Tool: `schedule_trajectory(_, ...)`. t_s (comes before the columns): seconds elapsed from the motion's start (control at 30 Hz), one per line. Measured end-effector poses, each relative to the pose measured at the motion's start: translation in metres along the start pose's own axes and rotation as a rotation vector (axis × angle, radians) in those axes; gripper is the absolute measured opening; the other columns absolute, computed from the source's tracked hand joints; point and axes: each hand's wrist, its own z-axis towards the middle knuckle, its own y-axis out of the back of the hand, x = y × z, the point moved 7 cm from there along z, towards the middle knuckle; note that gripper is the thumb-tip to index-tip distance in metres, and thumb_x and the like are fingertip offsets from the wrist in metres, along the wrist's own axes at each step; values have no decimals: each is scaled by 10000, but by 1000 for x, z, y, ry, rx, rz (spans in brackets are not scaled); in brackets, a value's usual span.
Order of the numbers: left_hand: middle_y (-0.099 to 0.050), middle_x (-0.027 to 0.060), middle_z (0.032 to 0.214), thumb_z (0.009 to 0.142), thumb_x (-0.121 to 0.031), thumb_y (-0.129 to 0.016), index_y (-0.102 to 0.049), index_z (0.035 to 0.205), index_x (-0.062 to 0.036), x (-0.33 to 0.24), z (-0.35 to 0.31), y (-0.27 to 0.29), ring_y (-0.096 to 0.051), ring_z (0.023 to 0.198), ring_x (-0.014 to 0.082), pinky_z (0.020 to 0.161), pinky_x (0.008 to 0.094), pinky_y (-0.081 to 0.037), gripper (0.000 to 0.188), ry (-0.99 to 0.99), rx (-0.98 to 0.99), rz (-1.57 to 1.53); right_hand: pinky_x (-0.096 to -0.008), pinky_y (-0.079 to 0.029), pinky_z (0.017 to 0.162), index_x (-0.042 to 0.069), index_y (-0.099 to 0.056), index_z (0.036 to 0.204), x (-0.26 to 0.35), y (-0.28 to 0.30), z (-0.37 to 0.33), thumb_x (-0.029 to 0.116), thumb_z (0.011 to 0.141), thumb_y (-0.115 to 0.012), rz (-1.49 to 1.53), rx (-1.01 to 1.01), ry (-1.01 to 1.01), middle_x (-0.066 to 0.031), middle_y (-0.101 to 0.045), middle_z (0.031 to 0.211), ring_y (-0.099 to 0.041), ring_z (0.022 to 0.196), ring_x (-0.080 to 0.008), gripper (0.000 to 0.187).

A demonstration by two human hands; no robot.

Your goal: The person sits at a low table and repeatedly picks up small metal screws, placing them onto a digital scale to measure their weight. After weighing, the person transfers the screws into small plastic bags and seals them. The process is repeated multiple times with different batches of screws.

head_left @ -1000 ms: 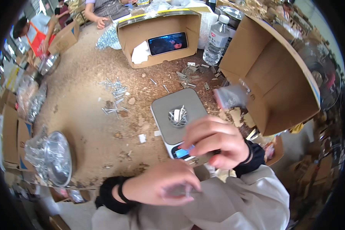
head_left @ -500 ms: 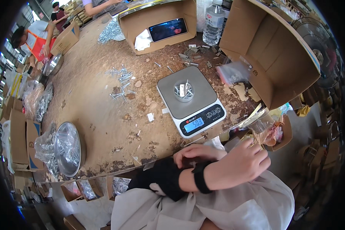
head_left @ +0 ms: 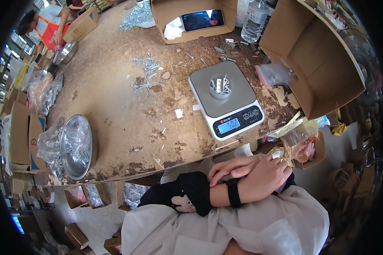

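My forearms cross at the table's near edge. My left hand (head_left: 266, 180), beyond a black wristband (head_left: 233, 193), curls its fingers downward at the right; their tips are hidden. My right hand (head_left: 234, 168) reaches out leftward from behind it, fingers extended and apart, close to my left forearm; nothing shows in it. In front of them, a white kitchen scale (head_left: 227, 102) with a lit display carries a small clear round cup (head_left: 221, 94). Screws (head_left: 226, 86) and small whitish metal pieces (head_left: 219, 85) stand in the cup.
Loose screws (head_left: 148, 70) lie mid-table. A steel bowl (head_left: 93, 148) with bagged hardware stands left; an open carton (head_left: 315, 55) stands right. Behind are a phone (head_left: 203, 20), a water bottle (head_left: 254, 21) and small metal parts (head_left: 225, 50). A person (head_left: 51, 25) works at far left.
The tabletop and everything on it sit higher and farther right in the picture. My right hand's fingers have straightened out, and my left hand lies lower over my right arm.
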Motion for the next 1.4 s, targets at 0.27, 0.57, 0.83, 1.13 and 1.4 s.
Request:
schedule_trajectory(0.27,-570,85,859,791,-152,-589,-541,897,-50,8,-5,-17,-595,800,250,762,376,-455,155,35,-36,-182,-420,-272,1121,-25,-566,1296,-19,-12,13,510,1035,-350,177,-26,-35,-195,-453,1403,-414,1333,-306,633)
schedule_trajectory(0.57,-577,110,868,763,-99,-620,-536,894,-49,8,-13,-20,-597,822,280,772,383,-463,164,42,-29,-256,-355,-364,1017,-33,-575,1122,-28,-4,14,366,1006,-548,109,2,-212,-145,-515,1240,-517,1131,-219,416)
schedule_trajectory(0.83,-580,109,876,719,-103,-641,-536,897,-38,8,-17,-24,-601,802,278,754,385,-468,217,38,16,-287,-363,-345,1018,-25,-581,1061,-20,-12,17,378,999,-560,220,-96,-29,-160,-504,1272,-496,1141,-239,408)
schedule_trajectory(1.13,-569,99,885,707,-117,-646,-525,914,-47,10,-19,-30,-606,847,267,768,373,-473,250,19,34,-259,-325,-413,891,-15,-589,991,-28,-11,11,371,975,-612,286,-251,-66,-93,-586,1016,-539,968,-191,388)
schedule_trajectory(1.4,-559,97,856,723,-123,-629,-513,875,-51,-2,-19,-31,-601,803,258,743,369,-478,204,12,-35,-236,-312,-442,846,-19,-592,996,-27,-10,-3,337,964,-638,115,-134,0,-60,-615,979,-562,909,-176,361)
